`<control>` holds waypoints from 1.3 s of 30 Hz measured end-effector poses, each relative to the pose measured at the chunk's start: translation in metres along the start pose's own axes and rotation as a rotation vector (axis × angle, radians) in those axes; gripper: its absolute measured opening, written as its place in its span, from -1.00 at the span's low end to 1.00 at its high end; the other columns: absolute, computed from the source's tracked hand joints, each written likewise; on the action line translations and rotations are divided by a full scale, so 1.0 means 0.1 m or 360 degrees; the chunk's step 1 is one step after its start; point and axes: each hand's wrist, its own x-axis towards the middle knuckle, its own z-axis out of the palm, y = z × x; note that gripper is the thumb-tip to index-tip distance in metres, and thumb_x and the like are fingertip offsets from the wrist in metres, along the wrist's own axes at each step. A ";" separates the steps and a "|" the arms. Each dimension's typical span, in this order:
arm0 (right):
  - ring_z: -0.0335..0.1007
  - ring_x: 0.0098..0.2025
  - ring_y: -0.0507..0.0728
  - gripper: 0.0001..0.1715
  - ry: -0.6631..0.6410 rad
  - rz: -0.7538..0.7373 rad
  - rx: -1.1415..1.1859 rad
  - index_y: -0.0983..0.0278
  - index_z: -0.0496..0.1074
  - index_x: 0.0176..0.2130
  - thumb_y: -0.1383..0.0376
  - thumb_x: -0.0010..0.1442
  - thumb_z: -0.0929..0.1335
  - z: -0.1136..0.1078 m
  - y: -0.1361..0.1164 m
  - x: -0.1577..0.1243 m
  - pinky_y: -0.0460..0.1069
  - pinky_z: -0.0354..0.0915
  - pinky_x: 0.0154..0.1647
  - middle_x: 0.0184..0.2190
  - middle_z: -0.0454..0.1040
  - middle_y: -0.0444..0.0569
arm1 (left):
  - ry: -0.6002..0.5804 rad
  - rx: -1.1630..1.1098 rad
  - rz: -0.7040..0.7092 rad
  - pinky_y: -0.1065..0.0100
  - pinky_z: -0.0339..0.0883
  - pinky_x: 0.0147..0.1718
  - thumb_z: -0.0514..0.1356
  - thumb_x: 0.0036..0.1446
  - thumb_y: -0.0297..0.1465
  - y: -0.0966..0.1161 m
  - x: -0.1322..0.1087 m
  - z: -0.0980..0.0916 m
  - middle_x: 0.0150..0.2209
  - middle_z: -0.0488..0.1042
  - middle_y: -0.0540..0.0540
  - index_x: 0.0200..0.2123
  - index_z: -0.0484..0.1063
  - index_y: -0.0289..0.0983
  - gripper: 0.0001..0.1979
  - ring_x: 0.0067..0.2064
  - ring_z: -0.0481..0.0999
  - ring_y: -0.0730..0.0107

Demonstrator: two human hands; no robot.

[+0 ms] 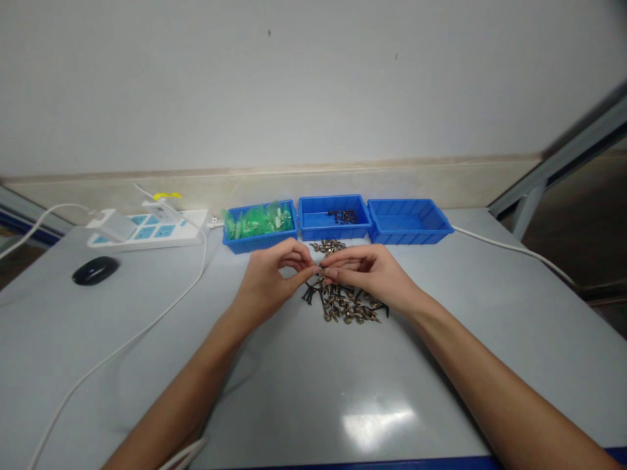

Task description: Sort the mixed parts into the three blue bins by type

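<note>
While a small fastener (pixel 320 266) is seemingly pinched by the left hand (pixel 271 275) and right hand (pixel 379 271), most screws (pixel 345 304) are left heaped at 5 o'clock; few are held in the middle blue bin (pixel 337 233), 12 o'clock.

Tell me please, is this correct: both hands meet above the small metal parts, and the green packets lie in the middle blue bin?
Not quite: the head view shows the green packets in the left blue bin. The left hand and right hand do meet above the small metal parts.
</note>
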 end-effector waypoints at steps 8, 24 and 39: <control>0.59 -0.01 0.21 -0.66 0.0491 -0.0229 0.0092 0.16 0.62 -0.08 0.22 0.11 0.54 -0.07 0.03 0.04 0.19 0.39 0.18 -0.07 0.65 0.00 | -0.0371 0.0702 0.0206 0.30 0.42 -0.16 0.28 0.19 -0.46 -0.08 0.01 -0.18 -0.27 0.60 -0.06 -0.23 0.55 -0.25 -0.93 -0.23 0.54 0.34; 0.59 -0.16 0.16 -0.67 0.0535 -0.0174 0.0082 0.18 0.59 -0.09 0.26 0.10 0.50 -0.06 0.01 0.05 0.14 0.44 0.03 -0.05 0.63 0.01 | -0.0644 0.0892 0.0190 0.30 0.36 -0.13 0.14 0.25 -0.54 -0.20 0.01 -0.22 -0.24 0.50 -0.07 -0.26 0.46 -0.25 -0.88 -0.16 0.46 0.29; 0.59 -0.28 0.13 -0.72 0.0120 -0.0051 -0.0156 0.23 0.59 -0.17 0.20 0.09 0.53 -0.01 0.01 0.02 0.07 0.48 -0.17 -0.36 0.65 -0.04 | -0.0128 0.0818 0.0337 0.37 0.29 -0.29 0.18 0.26 -0.49 -0.03 0.02 -0.09 -0.36 0.52 -0.03 -0.29 0.45 -0.26 -0.93 -0.31 0.43 0.39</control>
